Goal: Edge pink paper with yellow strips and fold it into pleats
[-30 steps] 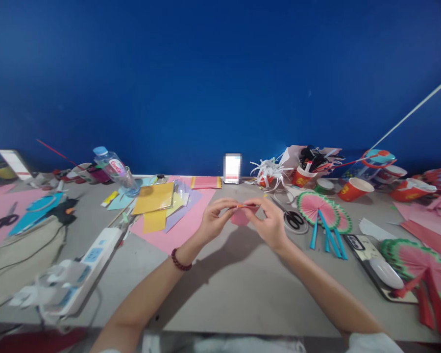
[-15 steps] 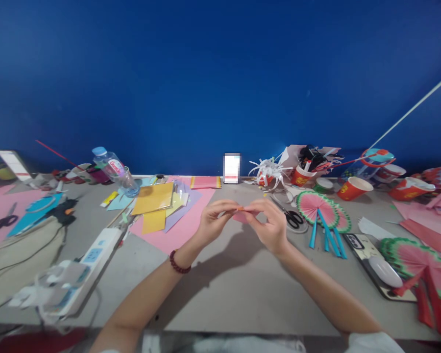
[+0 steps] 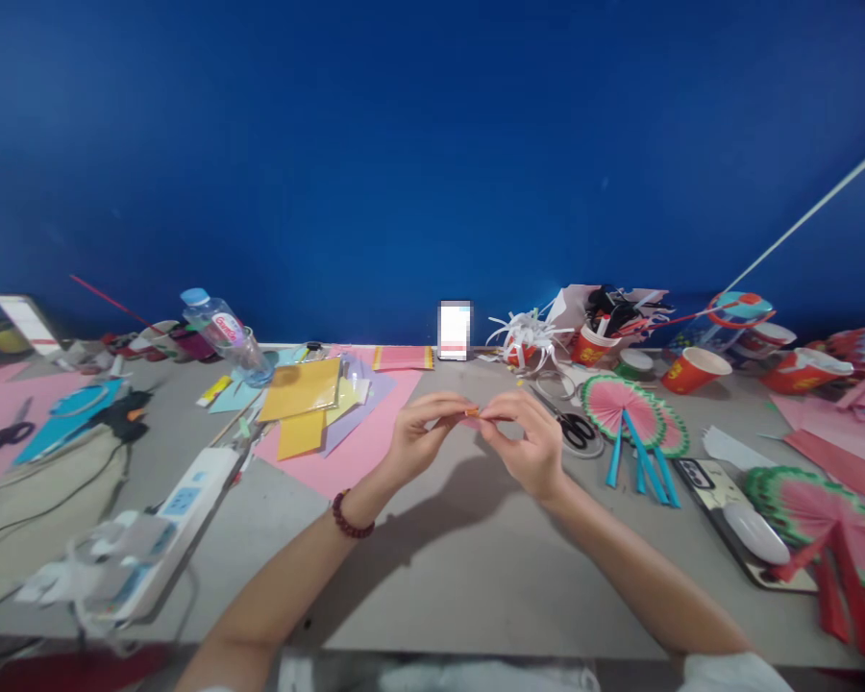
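Fingers [image 3: 453, 415] of left hand [image 3: 422, 439] and right hand [image 3: 530, 444] pinch shut on a small orange-pink folded paper piece [image 3: 471, 412], held between both hands just above the grey tabletop [image 3: 439, 567]. Black scissors [image 3: 575, 430] lie near right hand, w/ pink paper fans [image 3: 624, 408] beside them; large pink sheet [image 3: 346, 452] & yellow paper sheets [image 3: 303, 389] sit to the left

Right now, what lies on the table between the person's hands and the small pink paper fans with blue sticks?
In the head view, black-handled scissors lie between the right hand and the pink paper fans.
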A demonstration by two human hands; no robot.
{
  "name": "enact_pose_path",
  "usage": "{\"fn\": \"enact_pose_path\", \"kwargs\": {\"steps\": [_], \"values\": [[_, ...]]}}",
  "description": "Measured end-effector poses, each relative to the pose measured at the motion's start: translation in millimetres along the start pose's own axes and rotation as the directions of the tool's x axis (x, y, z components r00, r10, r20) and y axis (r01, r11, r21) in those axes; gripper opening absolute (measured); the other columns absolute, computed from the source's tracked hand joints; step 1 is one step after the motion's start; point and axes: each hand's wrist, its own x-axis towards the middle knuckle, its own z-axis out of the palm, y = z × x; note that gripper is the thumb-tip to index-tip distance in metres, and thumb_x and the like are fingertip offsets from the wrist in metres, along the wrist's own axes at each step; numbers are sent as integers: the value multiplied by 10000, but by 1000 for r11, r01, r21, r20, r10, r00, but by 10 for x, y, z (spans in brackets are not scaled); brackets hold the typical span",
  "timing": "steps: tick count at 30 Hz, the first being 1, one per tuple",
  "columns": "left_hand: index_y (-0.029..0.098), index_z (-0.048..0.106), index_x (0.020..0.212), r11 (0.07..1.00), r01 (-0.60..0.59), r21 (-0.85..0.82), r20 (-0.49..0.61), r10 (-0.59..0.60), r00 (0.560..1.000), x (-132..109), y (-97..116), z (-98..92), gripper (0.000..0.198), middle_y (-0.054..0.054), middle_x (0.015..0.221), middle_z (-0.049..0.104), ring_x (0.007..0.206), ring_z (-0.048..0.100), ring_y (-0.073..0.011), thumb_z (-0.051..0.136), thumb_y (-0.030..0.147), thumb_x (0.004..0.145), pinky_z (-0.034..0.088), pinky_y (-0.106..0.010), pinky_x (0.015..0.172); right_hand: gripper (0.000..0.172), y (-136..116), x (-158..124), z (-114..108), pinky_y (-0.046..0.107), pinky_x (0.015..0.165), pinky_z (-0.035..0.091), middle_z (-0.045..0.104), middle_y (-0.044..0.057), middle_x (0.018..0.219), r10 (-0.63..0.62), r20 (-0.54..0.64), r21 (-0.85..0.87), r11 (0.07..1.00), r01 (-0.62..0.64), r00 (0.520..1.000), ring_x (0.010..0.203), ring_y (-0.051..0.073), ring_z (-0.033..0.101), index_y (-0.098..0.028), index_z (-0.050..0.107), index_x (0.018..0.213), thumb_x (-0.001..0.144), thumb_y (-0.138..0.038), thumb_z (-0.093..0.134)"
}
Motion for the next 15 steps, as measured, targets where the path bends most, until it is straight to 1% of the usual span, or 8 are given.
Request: {"fn": "enact_pose_path", "kwargs": {"steps": [6,10,15], "values": [[243,726,969,1000,-26,13,-7,26,1000,-5,12,6,206,-72,960,700,905,648,-163,553,169,886,532,-284,792,109,-17,1,9,261,560,501,639,26,729,-35,-8,2,999,35,999,678,144,598,-221,631,773,785,-115,607],[232,723,980,998,-48,35,-1,48,999,4,33,9,201,-76,953,702,898,649,-163,549,184,892,530,-286,791,113,-21,6,8,250,549,498,639,25,736,-31,-11,8,999,31,999,677,142,600,-220,629,767,780,-112,601],[224,717,983,996,-40,75,14,39,999,9,62,5,181,-80,955,701,895,647,-169,569,206,882,523,-297,798,101,12,11,4,271,599,515,647,22,740,-9,-14,14,1000,9,1000,697,151,613,-224,624,775,776,-124,608]]}}
